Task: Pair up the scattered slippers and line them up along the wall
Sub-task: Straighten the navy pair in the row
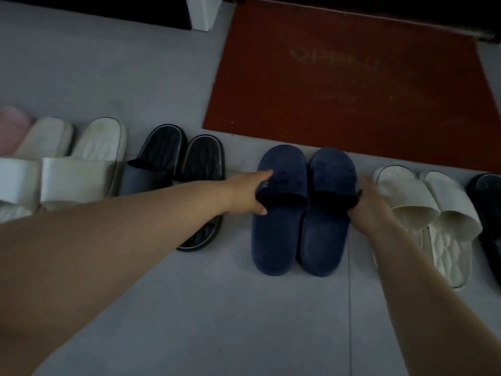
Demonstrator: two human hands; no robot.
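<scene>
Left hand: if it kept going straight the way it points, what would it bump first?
The left hand grips the left blue slipper by its strap, so that comes first. Pushed on, it would likely shove it against the right blue slipper beside it.

The grey floor has a thin seam on the right. A red mat with faint, unreadable lettering lies flat at the far side. Along the mat's near edge and off to its left, a row of slippers runs across the floor: a pink slipper at the far left, then a white pair, a black pair, a blue pair, a cream pair and a dark slipper cut by the right edge. The blue pair lies side by side, touching, toes just short of the mat, with the cream pair just beside it.
</scene>
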